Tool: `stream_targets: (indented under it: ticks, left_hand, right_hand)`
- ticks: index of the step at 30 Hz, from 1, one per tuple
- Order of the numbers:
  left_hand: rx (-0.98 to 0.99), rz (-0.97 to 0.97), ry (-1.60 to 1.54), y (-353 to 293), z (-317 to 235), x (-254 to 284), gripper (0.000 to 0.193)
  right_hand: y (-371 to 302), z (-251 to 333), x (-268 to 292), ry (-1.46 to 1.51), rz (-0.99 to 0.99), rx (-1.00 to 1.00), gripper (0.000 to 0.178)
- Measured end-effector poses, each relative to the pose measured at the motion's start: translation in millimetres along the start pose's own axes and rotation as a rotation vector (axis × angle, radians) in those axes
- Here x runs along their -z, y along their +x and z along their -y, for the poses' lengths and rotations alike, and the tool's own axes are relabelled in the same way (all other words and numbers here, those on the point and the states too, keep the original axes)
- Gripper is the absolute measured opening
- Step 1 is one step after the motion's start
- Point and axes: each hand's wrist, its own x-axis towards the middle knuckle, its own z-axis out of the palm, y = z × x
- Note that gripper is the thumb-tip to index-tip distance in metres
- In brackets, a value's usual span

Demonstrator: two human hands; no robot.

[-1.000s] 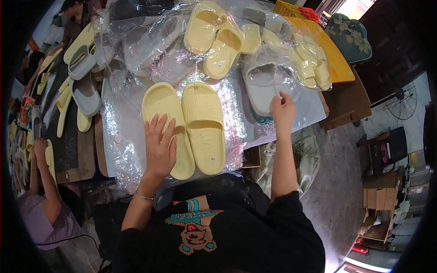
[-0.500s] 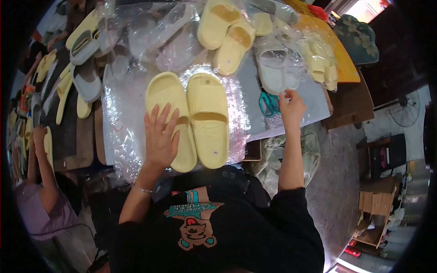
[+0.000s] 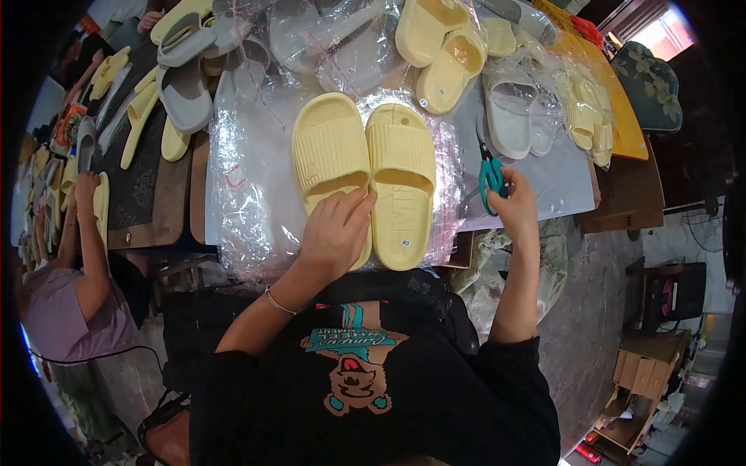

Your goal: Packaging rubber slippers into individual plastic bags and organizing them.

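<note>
A pair of pale yellow slide slippers lies side by side on clear plastic. My left hand (image 3: pixel 339 229) is closed over the left slipper (image 3: pixel 330 136), its fingertips pinched at the strap's inner rear edge and hiding most of the heel. Just beside it rests the right slipper (image 3: pixel 402 206), with a small round sticker on its footbed. My right hand (image 3: pixel 516 203) grips the teal handles of a pair of scissors (image 3: pixel 493 177). Their dark blades point away from me, close to a grey bagged slipper (image 3: pixel 509 113).
Bagged yellow slippers (image 3: pixel 444 66) lie beyond the pair, with more at the far right (image 3: pixel 583 113). Grey slippers (image 3: pixel 184 97) are piled at the left. Another person's arm (image 3: pixel 92 233) reaches over slippers there. A cardboard box (image 3: pixel 622 190) stands by the table's right edge.
My right hand has picked the scissors up off the table. My left hand has gone from lying spread on the left slipper to pinching near its strap. The whole view has shifted.
</note>
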Motion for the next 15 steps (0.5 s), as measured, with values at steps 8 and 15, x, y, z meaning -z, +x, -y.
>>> stream_targets:
  ticks: [8,15]
  left_hand:
    - [0.051,0.054,0.005,9,7,-11,0.019]
    - [-0.011,-0.125,-0.061,8,5,-2,0.011]
  right_hand:
    - [-119,53,-38,0.224,0.287,-0.021,0.039]
    - [-118,80,-21,0.079,0.431,0.009,0.044]
